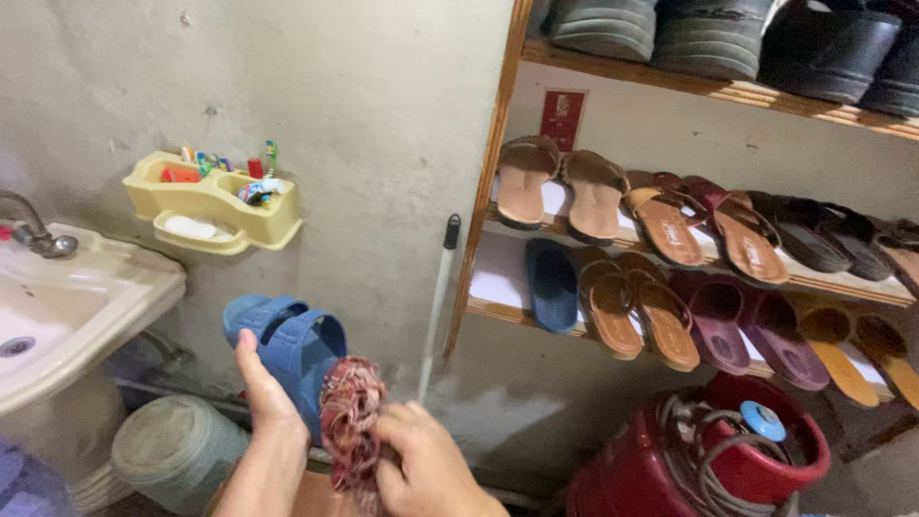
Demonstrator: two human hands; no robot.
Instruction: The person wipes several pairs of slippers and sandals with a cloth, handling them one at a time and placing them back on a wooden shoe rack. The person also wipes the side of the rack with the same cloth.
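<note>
My left hand (265, 402) holds a blue rubber slipper (287, 345) upright at the bottom centre of the head view, thumb along its edge. My right hand (426, 460) grips a bunched red patterned cloth (349, 412) that is pressed against the slipper's lower right side. A single matching blue slipper (552, 284) lies on the lower shelf of the wooden shoe rack (488, 191) to the right.
The rack holds several brown, maroon and black sandals (661, 220). A white sink (67, 306) with a tap is at left, a yellow wall holder (215, 206) with toothbrushes and soap above. A red gas cylinder (708, 450), a grey bucket (177, 445) and a white stick (436, 306) stand below.
</note>
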